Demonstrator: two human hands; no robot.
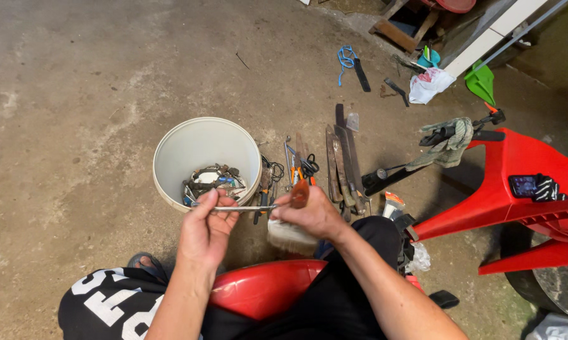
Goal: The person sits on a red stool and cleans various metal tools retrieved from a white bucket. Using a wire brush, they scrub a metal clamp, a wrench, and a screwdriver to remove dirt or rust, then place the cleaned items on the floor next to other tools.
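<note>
A white plastic bucket [170, 151] stands on the concrete floor [76, 94] just beyond the person's knees, with a jumble of small metal odds and ends lying in its bottom. To the right of it a row of long tools [342, 165], files and flat blades among them, lies side by side on the floor, their lengths running near to far, with pliers and scissors [307, 166] between them and the bucket. Farther right is a red plastic chair [517, 170] with a cloth glove [449, 141] draped over its edge. Nearer than the bucket, both hands meet over the person's lap. The left hand [205, 230] has its fingers pinched together on the left end of a thin metal rod [245, 208], which lies level with its long axis running left to right, crossing in front of the bucket's near rim. The right hand [312, 215] is closed around the reddish handle of a paintbrush [291, 234], whose pale bristles hang down below the fist, toward the lap. The rod's right end reaches the right hand at the brush handle, so the rod spans the gap between the two hands; whether it touches the bristles I cannot tell.
</note>
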